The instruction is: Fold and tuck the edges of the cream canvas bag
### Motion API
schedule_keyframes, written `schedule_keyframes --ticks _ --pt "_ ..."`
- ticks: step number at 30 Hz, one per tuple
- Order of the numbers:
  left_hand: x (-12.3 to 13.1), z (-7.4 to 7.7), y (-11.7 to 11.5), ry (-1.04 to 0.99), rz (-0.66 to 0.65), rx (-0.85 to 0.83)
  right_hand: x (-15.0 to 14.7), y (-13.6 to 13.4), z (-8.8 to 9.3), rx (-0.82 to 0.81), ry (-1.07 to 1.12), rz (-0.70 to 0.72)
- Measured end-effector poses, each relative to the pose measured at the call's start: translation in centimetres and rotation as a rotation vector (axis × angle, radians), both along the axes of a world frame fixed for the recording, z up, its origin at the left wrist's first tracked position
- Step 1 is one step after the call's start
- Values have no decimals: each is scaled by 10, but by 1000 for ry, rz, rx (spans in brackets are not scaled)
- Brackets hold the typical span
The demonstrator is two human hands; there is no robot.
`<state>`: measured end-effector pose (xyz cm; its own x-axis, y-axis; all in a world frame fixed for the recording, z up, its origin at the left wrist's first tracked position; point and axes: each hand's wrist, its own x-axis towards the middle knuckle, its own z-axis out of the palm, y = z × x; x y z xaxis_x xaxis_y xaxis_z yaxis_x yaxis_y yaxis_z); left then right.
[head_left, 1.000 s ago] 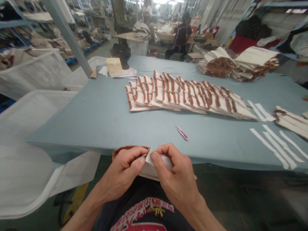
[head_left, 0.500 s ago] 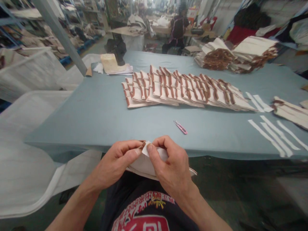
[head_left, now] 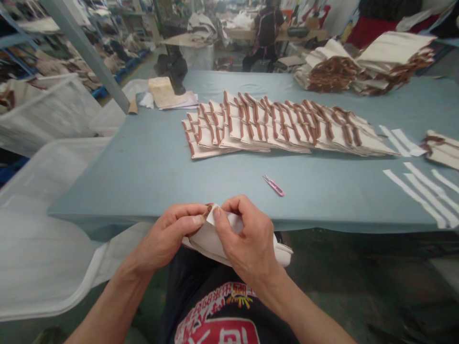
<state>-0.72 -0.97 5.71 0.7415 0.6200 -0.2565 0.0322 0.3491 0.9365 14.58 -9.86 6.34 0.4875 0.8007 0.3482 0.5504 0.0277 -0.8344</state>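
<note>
My left hand (head_left: pixel 168 234) and my right hand (head_left: pixel 244 239) both pinch the top corner of a folded cream cloth piece (head_left: pixel 210 241) with a brown trim, held over my lap at the near edge of the blue-grey table (head_left: pixel 150 172). The thumbs and forefingers of both hands are pressed together on the cloth. A small pink thread snipper (head_left: pixel 274 185) lies on the table just beyond my right hand. Farther out lies a long overlapping row of cream pieces with brown straps (head_left: pixel 279 126).
White strips (head_left: pixel 423 191) lie at the right, with more cream pieces (head_left: pixel 442 150) beyond them. Stacks of cream cloth (head_left: pixel 366 64) stand at the far right. A white mesh bin (head_left: pixel 43 205) stands at my left. A person (head_left: pixel 267 33) sits at a table behind.
Both hands with the cloth have shifted slightly up and left in view as my head tilted; the pinch on the corner stays the same.
</note>
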Motion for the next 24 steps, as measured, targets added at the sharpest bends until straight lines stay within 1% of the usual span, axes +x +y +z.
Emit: schedule_keyframes --ticks 7,13,17,20,24 --pt "3 1 4 -12 -11 33 -1 4 -5 111 -115 -23" --pt "4 2 5 -10 -7 15 1 5 -12 174 -99 12" --pt "2 -1 5 -26 -18 22 2 5 -16 192 -116 32" --pt "3 -1 4 -13 -26 75 3 5 -18 216 -163 29" --pt "7 3 0 34 0 177 3 6 -20 228 -209 17"
